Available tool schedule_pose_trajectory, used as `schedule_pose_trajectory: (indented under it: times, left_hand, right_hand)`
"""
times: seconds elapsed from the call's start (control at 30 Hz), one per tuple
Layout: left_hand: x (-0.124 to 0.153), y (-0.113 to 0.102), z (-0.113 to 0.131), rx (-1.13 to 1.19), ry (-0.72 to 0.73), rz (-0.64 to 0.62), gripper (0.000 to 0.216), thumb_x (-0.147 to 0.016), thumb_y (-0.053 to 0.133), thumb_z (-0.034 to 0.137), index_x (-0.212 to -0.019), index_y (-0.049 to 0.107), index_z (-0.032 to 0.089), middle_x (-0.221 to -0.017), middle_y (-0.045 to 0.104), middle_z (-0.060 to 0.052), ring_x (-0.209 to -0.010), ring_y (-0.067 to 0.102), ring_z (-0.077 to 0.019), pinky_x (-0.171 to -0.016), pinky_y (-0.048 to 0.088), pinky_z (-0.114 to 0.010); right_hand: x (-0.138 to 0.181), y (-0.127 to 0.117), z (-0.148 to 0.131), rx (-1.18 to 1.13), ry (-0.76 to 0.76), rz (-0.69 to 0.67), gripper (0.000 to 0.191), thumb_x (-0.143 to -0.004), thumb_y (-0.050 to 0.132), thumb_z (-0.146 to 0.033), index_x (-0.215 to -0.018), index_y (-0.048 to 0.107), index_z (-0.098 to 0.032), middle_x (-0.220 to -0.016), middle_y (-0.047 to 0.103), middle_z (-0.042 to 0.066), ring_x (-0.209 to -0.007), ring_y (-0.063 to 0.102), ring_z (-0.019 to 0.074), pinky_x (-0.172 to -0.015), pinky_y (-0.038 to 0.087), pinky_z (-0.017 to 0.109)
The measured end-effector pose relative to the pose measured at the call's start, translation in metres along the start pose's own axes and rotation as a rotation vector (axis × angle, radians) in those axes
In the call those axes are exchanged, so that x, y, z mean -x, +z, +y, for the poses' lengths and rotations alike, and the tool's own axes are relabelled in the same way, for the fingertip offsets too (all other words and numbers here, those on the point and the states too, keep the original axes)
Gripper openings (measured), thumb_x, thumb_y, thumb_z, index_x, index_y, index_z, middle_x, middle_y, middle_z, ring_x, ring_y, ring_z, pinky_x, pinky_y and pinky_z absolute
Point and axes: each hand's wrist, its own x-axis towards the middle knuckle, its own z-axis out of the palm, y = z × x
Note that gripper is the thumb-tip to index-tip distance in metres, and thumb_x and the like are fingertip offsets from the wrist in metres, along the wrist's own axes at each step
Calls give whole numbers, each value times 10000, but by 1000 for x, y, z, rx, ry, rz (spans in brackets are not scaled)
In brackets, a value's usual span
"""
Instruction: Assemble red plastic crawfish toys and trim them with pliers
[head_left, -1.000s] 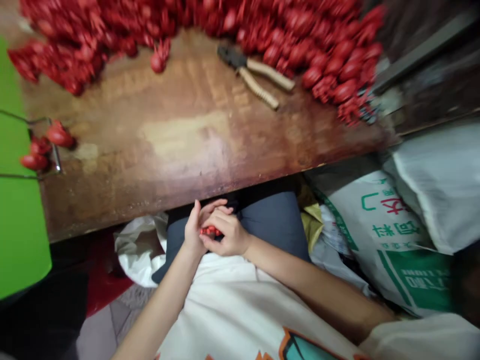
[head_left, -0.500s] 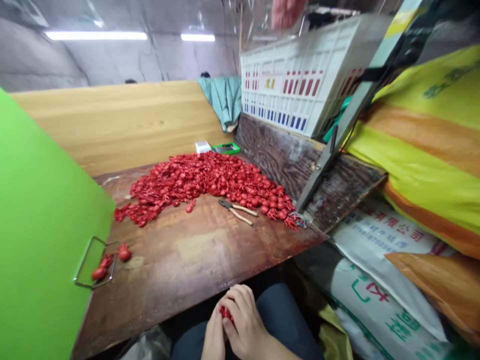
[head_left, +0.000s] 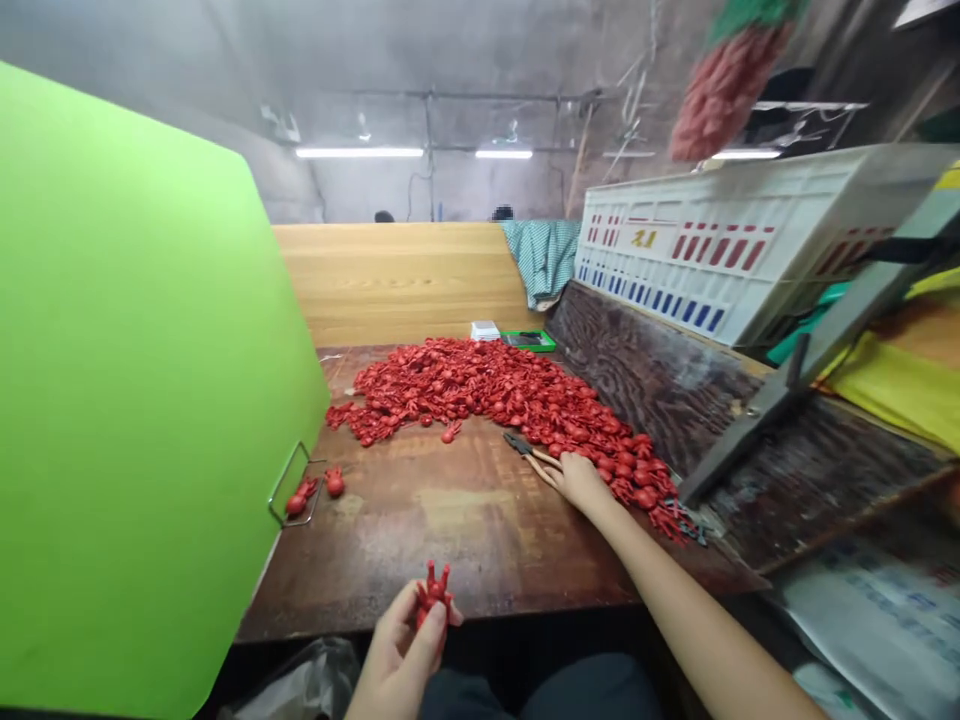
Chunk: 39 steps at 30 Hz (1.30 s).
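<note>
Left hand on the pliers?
No, the left hand holds a red figure, and the right hand is the one at the pliers.

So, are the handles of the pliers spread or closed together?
Spread: the pliers show a gap between their two handles, by the right hand.

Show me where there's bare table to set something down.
The widest bare patch of table lies between the pile, the pliers, the loose figures and the front edge. A smaller gap separates the loose figures from the pile. Crowded: back and right, under the pile, with the right hand at the pliers.
</note>
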Motion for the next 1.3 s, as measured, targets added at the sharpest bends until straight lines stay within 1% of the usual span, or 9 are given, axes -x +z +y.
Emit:
schedule_pose_trajectory:
  times: [0.13, 0.23, 0.43, 0.6, 0.7, 0.8, 0.93, 1.1, 1.3]
  left_hand:
    - [7, -14, 32, 59, 2, -10, 544, -784, 848, 649, -1024, 763, 169, -674, 520, 30, -533, 347, -50, -491, 234, -185]
    - [11, -16, 49, 218, -13, 9, 508, -804, 858, 596, -1095, 760, 191, -760, 575, 11, -533, 368, -45, -489, 275, -185]
    - [24, -6, 83, 414, 44, -24, 425, -919, 770, 484, -1235, 763, 200, -909, 605, -27, -609, 466, -79, -544, 401, -224]
    - [32, -2, 89, 395, 87, -3, 423, -907, 761, 560, -1127, 791, 199, -921, 628, -47, -626, 485, -96, -570, 433, -249]
    - [31, 4, 83, 323, 106, 11, 523, -879, 758, 636, -1178, 790, 208, -950, 650, -69, -658, 505, -112, -598, 466, -267]
    - [28, 12, 76, 263, 110, 30, 660, -828, 771, 697, -1307, 754, 243, -934, 643, -62, -672, 503, -122, -592, 488, -268]
    - [26, 22, 71, 138, 148, 121, 688, -870, 731, 685, -1398, 708, 245, -765, 546, -5, -629, 482, -114, -553, 477, -230]
    - [29, 32, 76, 16, 170, 188, 660, -936, 676, 636, -1484, 642, 269, -734, 539, 5, -572, 487, -103, -497, 469, -202]
    - [30, 35, 80, 13, 169, 185, 605, -942, 679, 610, -1448, 667, 280, -759, 574, 2, -509, 514, -87, -440, 479, -190]
  right_hand:
    - [-1, 15, -5, -4, -9, -84, 316, -1019, 649, -278, -1234, 634, -47, -1170, 731, 227, -1036, 740, 274, -909, 531, 370]
    - [-2, 18, -10, -48, 10, -146, 369, -994, 652, -284, -1242, 618, -12, -1084, 742, 299, -962, 767, 331, -819, 512, 369]
    - [8, -3, -14, -300, 17, -232, 317, -827, 767, -444, -930, 709, -150, -855, 767, 154, -812, 746, 301, -695, 517, 336]
    - [85, -19, -35, -625, -74, -303, 678, -875, 441, -846, -1016, 697, -234, -606, 574, 6, -489, 537, 216, -459, 428, 319]
    - [150, -39, -59, -1022, -309, -331, 761, -697, 584, -986, -888, 664, -254, -674, 520, -4, -555, 461, 178, -488, 369, 295]
    - [198, -69, -86, -1052, -428, -465, 842, -565, 653, -1020, -910, 650, -251, -637, 409, -61, -546, 323, 132, -493, 256, 274]
    - [221, -94, -108, -971, -470, -283, 865, -645, 482, -1067, -897, 601, -248, -601, 441, -62, -507, 400, 143, -488, 287, 276]
    - [224, -102, -105, -818, -529, 24, 803, -740, 434, -1030, -939, 566, -264, -657, 628, -13, -496, 597, 199, -460, 411, 298]
    - [226, -105, -94, -700, -595, 136, 811, -733, 520, -1002, -1070, 552, -266, -813, 723, 38, -663, 750, 279, -571, 563, 363]
